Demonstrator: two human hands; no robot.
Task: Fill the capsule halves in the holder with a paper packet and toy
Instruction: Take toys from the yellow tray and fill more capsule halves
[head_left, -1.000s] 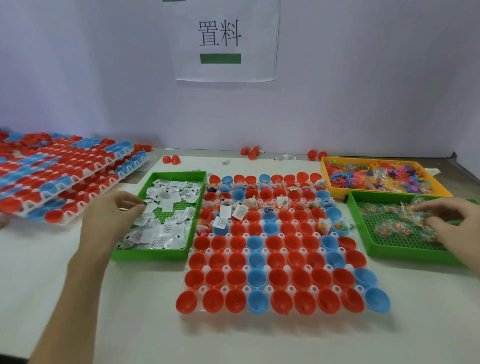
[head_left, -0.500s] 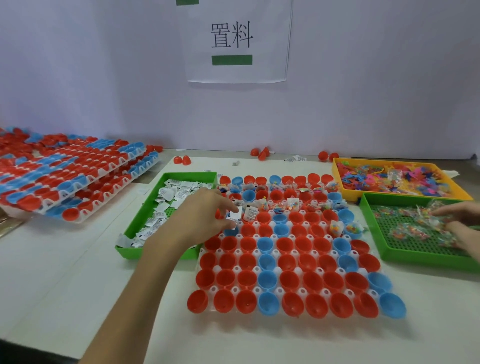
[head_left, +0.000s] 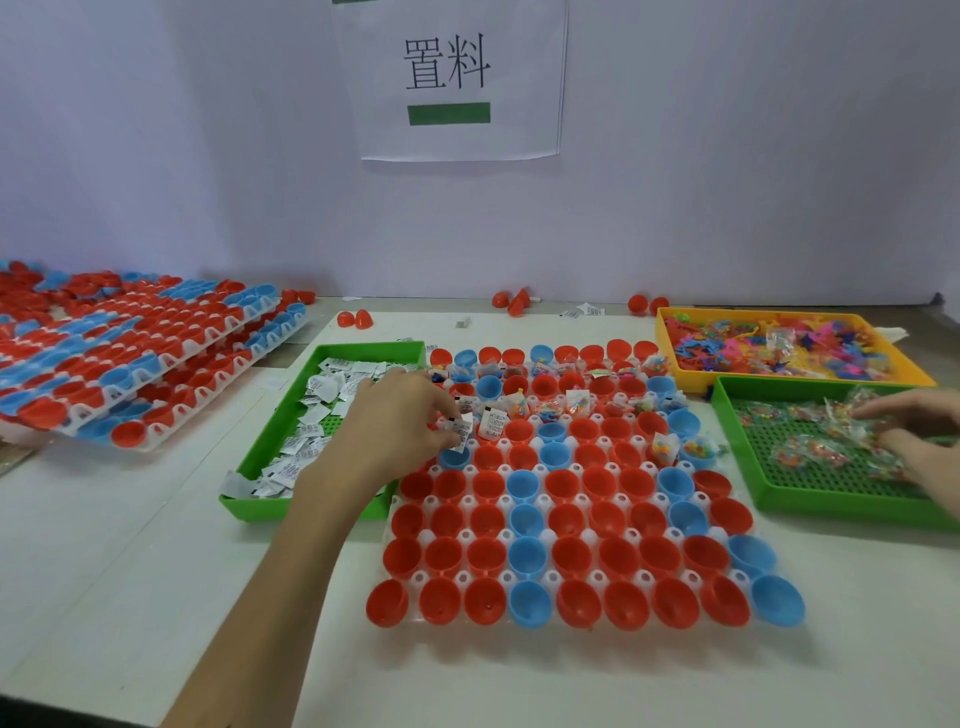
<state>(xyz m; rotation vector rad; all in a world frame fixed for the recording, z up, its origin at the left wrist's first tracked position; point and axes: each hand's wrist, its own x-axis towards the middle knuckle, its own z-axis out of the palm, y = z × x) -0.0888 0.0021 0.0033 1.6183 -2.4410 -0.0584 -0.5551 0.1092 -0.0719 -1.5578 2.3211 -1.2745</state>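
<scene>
Packet-placing is in hand: the left hand (head_left: 400, 426) pinches a paper packet (head_left: 461, 430) above the left edge of the holder (head_left: 511, 577). Next it likely needs dropping into the blue capsule half (head_left: 456, 458) below. The right hand (head_left: 914, 431) lies on bagged toys (head_left: 800, 452) in the right green tray (head_left: 727, 441); I cannot tell whether it grips one. The left green tray (head_left: 270, 441) holds packets and the yellow tray (head_left: 662, 338) loose toys.

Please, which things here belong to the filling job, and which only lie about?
In use: holder, capsule halves, left green tray, paper packets, left hand pinching some, right green tray, bagged toys, right hand over them.
Lying about: stacked holders at left, loose red halves by the wall, wall sign.
</scene>
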